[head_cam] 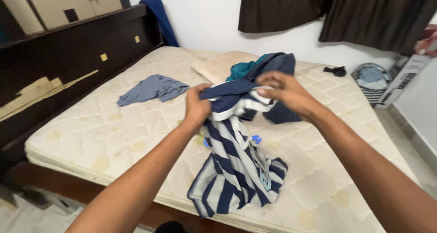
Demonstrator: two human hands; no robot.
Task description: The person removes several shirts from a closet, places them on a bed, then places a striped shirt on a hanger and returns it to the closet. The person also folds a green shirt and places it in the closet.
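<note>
Bedroom conditions: a bare quilted mattress [114, 137] is lying on a dark wooden bed frame [68, 55] and filling most of the head view, with dark curtains [337, 12] hanging at 12 to 1 o'clock against a white wall.

Work item: a navy-and-white striped garment [236, 169] is hanging at the centre of the view, its lower part resting bunched on the mattress edge at 6 o'clock.

Surrounding items: a pile of dark blue and teal clothes [268, 67] is lying just behind the hands at 12 o'clock; a grey-blue garment [152, 88] is lying flat at 10 o'clock, well apart; a laundry basket [371, 80] is standing on the floor at 2 o'clock; a small black item [336, 71] is lying near the far mattress edge.

Hand state: the left hand [196, 108] is gripping the upper edge of the striped garment with its fingers closed. The right hand [284, 91] is pinching the same edge, fingers curled onto the fabric.

Step in hand, by judgement: the garment is being gathered at its top and straightened for handling. The next move is calling for finding the two matching corners or shoulders and spreading the hands apart.

Limits of view: the kind of garment is not discernible, its far side is hidden, and the fabric bunch is hiding the left fingertips. Both elbows are cut off.
</note>
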